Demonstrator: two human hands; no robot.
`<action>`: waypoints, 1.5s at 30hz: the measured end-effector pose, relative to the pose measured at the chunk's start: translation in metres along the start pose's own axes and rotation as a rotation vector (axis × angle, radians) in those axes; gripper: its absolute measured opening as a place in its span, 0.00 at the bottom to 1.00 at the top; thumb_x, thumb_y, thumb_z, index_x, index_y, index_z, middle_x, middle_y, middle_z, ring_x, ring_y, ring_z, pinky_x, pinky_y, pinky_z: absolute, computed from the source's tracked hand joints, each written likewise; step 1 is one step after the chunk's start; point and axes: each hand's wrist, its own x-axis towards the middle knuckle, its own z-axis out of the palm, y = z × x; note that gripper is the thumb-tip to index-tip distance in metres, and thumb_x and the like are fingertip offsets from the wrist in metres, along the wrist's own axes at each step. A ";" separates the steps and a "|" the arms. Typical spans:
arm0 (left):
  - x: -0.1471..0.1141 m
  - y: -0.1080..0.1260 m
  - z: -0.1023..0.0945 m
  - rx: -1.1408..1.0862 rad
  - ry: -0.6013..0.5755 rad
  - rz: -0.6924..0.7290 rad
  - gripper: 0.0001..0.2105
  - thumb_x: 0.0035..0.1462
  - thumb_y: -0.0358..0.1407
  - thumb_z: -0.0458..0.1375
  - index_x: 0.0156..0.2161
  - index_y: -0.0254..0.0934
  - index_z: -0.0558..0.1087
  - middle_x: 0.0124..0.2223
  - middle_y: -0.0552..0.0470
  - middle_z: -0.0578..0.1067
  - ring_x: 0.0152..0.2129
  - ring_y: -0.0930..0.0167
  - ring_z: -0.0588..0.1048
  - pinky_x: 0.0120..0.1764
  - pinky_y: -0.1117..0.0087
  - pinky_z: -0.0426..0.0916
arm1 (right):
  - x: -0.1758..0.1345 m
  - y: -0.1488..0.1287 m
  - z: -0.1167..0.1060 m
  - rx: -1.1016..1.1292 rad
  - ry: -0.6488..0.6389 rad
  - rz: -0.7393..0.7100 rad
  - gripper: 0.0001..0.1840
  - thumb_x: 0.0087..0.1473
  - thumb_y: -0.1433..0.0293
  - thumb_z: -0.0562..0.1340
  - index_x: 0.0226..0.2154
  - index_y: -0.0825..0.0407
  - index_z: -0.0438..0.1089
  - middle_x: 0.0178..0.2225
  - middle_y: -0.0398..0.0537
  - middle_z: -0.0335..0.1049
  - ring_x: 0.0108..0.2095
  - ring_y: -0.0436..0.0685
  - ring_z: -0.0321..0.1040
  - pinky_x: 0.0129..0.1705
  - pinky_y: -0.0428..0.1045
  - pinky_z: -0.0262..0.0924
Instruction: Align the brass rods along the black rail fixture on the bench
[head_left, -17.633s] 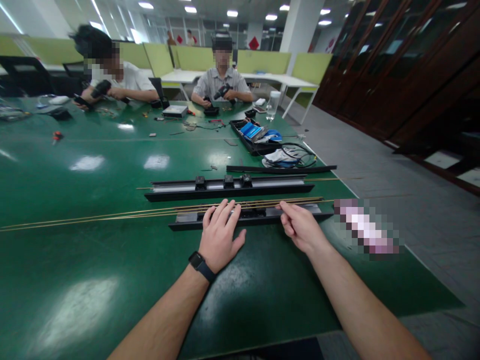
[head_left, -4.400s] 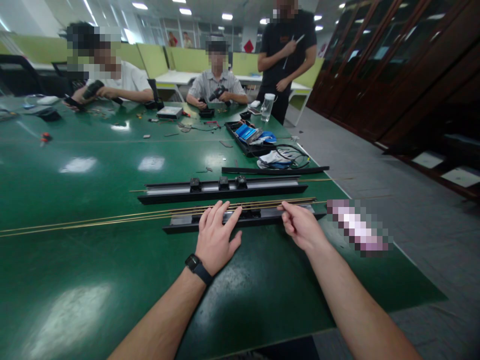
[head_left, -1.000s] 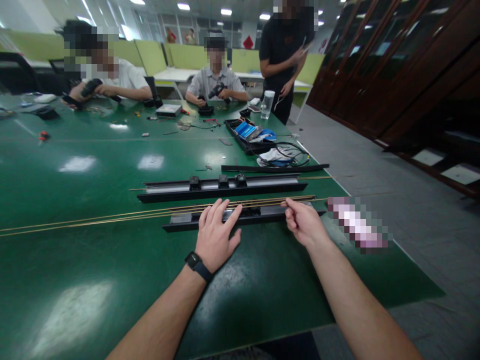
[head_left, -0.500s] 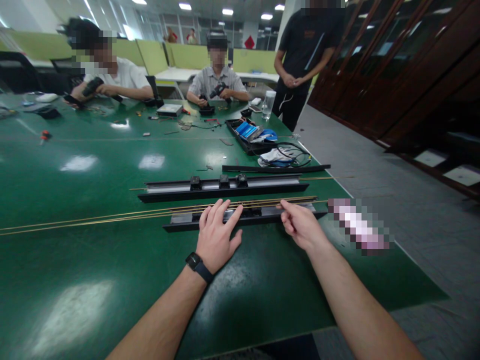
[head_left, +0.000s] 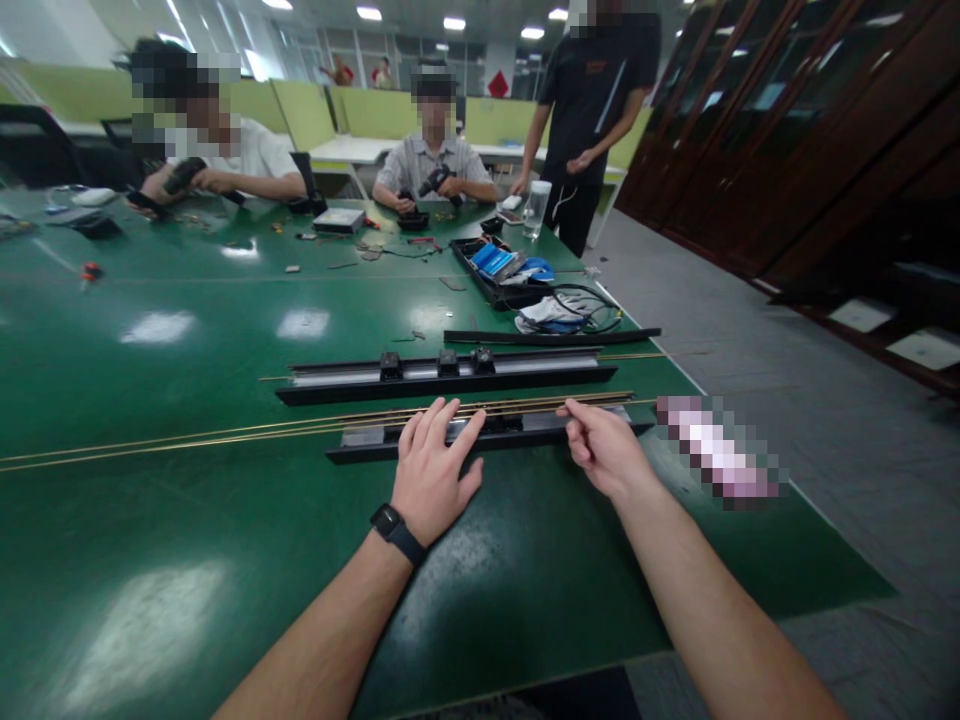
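Note:
Several thin brass-coloured rods (head_left: 225, 437) lie across the nearer black rail (head_left: 367, 454) and reach far out to the left. My left hand (head_left: 435, 475), with a dark watch on its wrist, rests flat over the rods and rail, fingers spread. Farther right, my right hand (head_left: 606, 450) is closed, its thumb and index finger pinched at a brass rod above the rail's right part. Part of the rail and its dark inner pieces is hidden under my left hand. Just behind lies a second black rail (head_left: 450, 386) carrying three black blocks.
A black strip (head_left: 555, 338) lies behind the rails. Beyond are gloves (head_left: 555, 315) with a cable and a black tray (head_left: 499, 290) of blue items. A blurred pinkish object (head_left: 712, 450) lies right. Two people sit holding drills; another person (head_left: 600, 110) stands by a clear cup (head_left: 536, 210).
My right hand has shifted very slightly to the right along the rods. My left hand is still. The standing person has parted their hands and lowered one toward the table.

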 end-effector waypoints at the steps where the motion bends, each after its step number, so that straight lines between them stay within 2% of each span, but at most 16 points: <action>1: 0.000 0.000 0.000 -0.002 0.002 0.000 0.27 0.59 0.39 0.60 0.64 0.48 0.66 0.67 0.43 0.64 0.66 0.57 0.60 0.66 0.51 0.52 | 0.000 0.000 0.000 0.005 0.008 0.000 0.16 0.48 0.61 0.72 0.30 0.56 0.72 0.15 0.39 0.63 0.09 0.43 0.50 0.10 0.40 0.37; 8: 0.000 0.001 0.000 -0.011 0.003 -0.009 0.27 0.59 0.39 0.60 0.64 0.47 0.66 0.67 0.43 0.64 0.66 0.57 0.60 0.66 0.50 0.52 | 0.001 -0.001 -0.001 0.010 0.027 0.008 0.15 0.50 0.61 0.71 0.30 0.55 0.71 0.14 0.39 0.63 0.09 0.44 0.50 0.09 0.40 0.37; 20: 0.000 0.003 0.001 -0.003 -0.002 -0.037 0.27 0.60 0.42 0.60 0.64 0.48 0.66 0.67 0.43 0.64 0.66 0.56 0.59 0.66 0.48 0.47 | 0.000 0.007 0.005 -0.047 -0.031 -0.008 0.20 0.50 0.56 0.72 0.33 0.56 0.72 0.16 0.38 0.64 0.09 0.43 0.50 0.10 0.39 0.37; 31: 0.001 0.002 0.003 0.001 0.020 -0.034 0.26 0.60 0.41 0.60 0.63 0.48 0.67 0.66 0.44 0.66 0.66 0.57 0.59 0.66 0.49 0.49 | -0.005 0.006 0.012 -0.095 -0.083 -0.001 0.22 0.49 0.55 0.72 0.32 0.57 0.73 0.15 0.40 0.65 0.09 0.42 0.49 0.10 0.40 0.35; 38: 0.000 0.002 0.003 -0.009 0.031 -0.032 0.25 0.60 0.40 0.60 0.63 0.48 0.68 0.66 0.44 0.66 0.65 0.57 0.61 0.66 0.50 0.49 | 0.000 0.001 0.002 -0.022 0.056 0.004 0.15 0.52 0.60 0.69 0.31 0.55 0.71 0.14 0.39 0.63 0.08 0.43 0.49 0.09 0.39 0.37; 45: 0.001 0.002 0.003 -0.016 0.036 -0.029 0.25 0.61 0.41 0.59 0.63 0.46 0.68 0.65 0.43 0.67 0.66 0.58 0.60 0.66 0.51 0.48 | -0.007 0.006 0.013 -0.050 -0.063 0.016 0.18 0.51 0.59 0.71 0.34 0.56 0.72 0.15 0.39 0.64 0.10 0.42 0.50 0.10 0.38 0.38</action>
